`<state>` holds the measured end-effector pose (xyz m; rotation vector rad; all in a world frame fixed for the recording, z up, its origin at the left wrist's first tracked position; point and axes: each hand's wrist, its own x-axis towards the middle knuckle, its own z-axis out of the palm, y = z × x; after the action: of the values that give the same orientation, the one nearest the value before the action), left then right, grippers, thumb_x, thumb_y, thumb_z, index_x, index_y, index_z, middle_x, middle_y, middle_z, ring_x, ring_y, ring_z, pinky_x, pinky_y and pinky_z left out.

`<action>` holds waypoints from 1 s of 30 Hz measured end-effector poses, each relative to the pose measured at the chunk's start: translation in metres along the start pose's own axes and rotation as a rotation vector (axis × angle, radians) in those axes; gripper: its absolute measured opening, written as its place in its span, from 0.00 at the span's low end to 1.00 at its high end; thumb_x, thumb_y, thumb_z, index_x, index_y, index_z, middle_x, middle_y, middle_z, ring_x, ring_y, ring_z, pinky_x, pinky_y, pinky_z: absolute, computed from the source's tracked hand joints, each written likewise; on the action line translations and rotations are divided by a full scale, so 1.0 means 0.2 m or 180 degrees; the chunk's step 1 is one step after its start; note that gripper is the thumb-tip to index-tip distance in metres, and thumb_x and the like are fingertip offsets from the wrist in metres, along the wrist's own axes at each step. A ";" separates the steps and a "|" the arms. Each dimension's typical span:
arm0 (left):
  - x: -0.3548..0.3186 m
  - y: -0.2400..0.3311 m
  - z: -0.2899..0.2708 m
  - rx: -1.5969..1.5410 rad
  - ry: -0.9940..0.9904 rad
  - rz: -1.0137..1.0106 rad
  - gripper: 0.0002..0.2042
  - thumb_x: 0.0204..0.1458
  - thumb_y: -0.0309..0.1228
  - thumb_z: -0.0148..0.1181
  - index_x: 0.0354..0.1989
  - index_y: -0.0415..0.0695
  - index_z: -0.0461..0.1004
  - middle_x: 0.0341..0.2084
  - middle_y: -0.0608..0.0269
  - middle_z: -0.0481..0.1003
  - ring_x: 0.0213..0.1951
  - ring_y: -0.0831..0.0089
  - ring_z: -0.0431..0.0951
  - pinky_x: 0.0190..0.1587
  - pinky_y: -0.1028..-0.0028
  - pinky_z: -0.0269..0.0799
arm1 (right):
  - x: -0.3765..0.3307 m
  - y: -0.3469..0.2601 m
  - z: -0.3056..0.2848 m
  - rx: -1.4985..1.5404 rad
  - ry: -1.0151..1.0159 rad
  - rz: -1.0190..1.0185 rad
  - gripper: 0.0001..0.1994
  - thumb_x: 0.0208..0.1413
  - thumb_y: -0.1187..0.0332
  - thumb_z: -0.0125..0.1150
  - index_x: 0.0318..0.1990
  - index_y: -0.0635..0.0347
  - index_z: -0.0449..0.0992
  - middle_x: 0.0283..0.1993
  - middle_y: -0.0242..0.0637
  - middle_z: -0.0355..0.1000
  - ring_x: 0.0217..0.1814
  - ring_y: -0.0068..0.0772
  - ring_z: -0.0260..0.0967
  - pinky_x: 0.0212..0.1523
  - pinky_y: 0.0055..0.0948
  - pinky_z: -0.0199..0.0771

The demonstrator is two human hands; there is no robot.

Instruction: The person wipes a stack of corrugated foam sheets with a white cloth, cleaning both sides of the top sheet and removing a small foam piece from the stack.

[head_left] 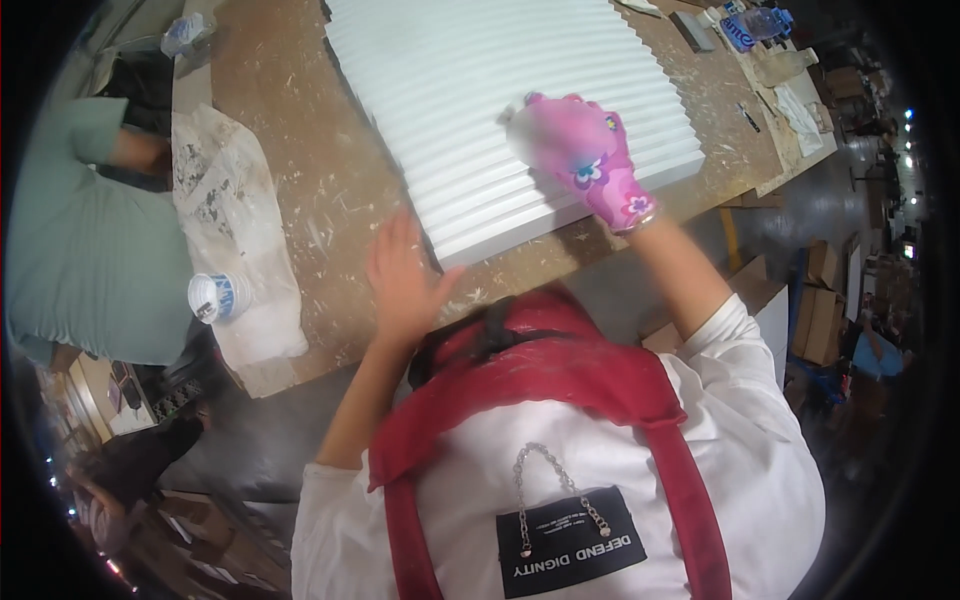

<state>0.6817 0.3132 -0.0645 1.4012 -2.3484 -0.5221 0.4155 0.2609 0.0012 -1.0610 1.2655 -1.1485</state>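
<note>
A white ribbed panel [470, 90] lies flat on a worn wooden workbench [300, 150]. My right hand [585, 155], in a pink flowered glove, presses on the panel's near right part, with something white under its fingers that I cannot make out clearly. My bare left hand [400, 275] rests flat, fingers apart, on the bench right at the panel's near corner. It holds nothing.
A white stained plastic sheet [235, 220] and a small round container [215, 297] lie at the bench's left edge. Another person in a grey-green top [80, 240] stands left. Bottles and small tools [750, 25] sit at the far right. Cardboard boxes [820, 300] stand on the floor.
</note>
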 end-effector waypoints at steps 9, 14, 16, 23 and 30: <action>0.01 0.01 0.00 -0.0004 0.0149 -0.0005 0.39 0.45 0.52 0.63 0.61 0.37 0.62 0.63 0.48 0.58 0.65 0.51 0.55 0.63 0.50 0.48 | -0.13 0.02 0.13 -0.3817 -0.0647 -0.1468 0.25 0.54 0.65 0.56 0.60 0.55 0.62 0.39 0.41 0.72 0.38 0.38 0.72 0.35 0.40 0.73; -0.01 0.02 0.00 0.0083 0.0062 -0.0078 0.41 0.45 0.53 0.62 0.62 0.37 0.60 0.64 0.48 0.57 0.66 0.51 0.53 0.64 0.50 0.46 | -0.32 0.02 0.33 -0.3954 -0.0884 -0.2632 0.26 0.48 0.64 0.60 0.58 0.55 0.67 0.33 0.38 0.67 0.29 0.38 0.66 0.28 0.37 0.67; -0.01 0.01 -0.01 0.0091 0.0053 -0.0104 0.42 0.45 0.54 0.62 0.63 0.37 0.59 0.64 0.48 0.57 0.66 0.51 0.53 0.64 0.50 0.46 | -0.32 0.01 0.26 -0.4045 -0.0706 -0.2467 0.26 0.46 0.64 0.62 0.55 0.55 0.69 0.34 0.37 0.69 0.26 0.35 0.65 0.27 0.36 0.68; 0.01 0.03 0.03 -0.0358 0.0090 -0.0247 0.42 0.44 0.45 0.66 0.65 0.38 0.55 0.64 0.49 0.57 0.66 0.51 0.54 0.65 0.53 0.46 | -0.34 0.02 0.32 -0.4024 -0.0864 -0.2442 0.20 0.47 0.65 0.59 0.50 0.55 0.70 0.31 0.36 0.70 0.30 0.40 0.68 0.34 0.39 0.69; 0.00 0.01 0.02 -0.0159 0.0132 -0.0110 0.40 0.45 0.47 0.64 0.64 0.37 0.58 0.64 0.48 0.58 0.65 0.47 0.55 0.63 0.52 0.48 | -0.32 0.02 -0.71 -0.5081 0.0893 -0.1425 0.19 0.52 0.65 0.55 0.53 0.55 0.71 0.34 0.42 0.74 0.33 0.41 0.73 0.35 0.40 0.73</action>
<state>0.6789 0.3148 -0.0682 1.4186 -2.2666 -0.5522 0.2762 0.3305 0.0001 -2.4570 2.2943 -0.3659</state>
